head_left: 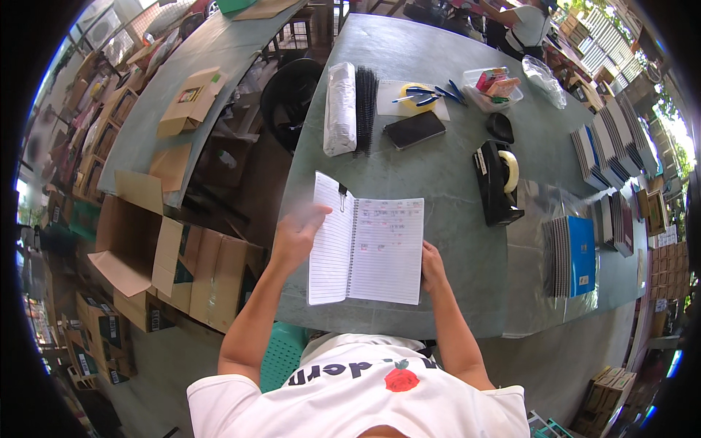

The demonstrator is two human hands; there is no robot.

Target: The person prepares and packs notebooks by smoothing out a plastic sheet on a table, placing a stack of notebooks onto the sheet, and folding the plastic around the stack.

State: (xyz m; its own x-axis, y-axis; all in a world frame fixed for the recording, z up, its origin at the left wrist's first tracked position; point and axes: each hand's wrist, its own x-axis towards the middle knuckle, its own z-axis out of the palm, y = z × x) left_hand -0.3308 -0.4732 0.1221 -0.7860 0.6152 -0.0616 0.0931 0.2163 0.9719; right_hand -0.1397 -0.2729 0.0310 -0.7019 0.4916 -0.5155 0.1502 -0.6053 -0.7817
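A spiral notebook (385,252) lies open before me at the table's near side. Handwriting covers the upper part of its right page, while the left page (330,255) is lined and tilts up, with a black binder clip (342,191) at its top. My left hand (298,232), slightly blurred, has its fingers closed at the outer edge of that left page. The right edge of the notebook is gripped by my right hand (432,266), whose fingers are partly hidden beneath it.
Beyond the notebook are a phone (415,130), a white wrapped bundle (340,109), black spiral coils (365,109), blue pens (431,93) and a plastic tub (493,89). To the right stand a tape dispenser (498,182) and stacked blue notebooks (573,255). Cardboard boxes (212,277) sit left.
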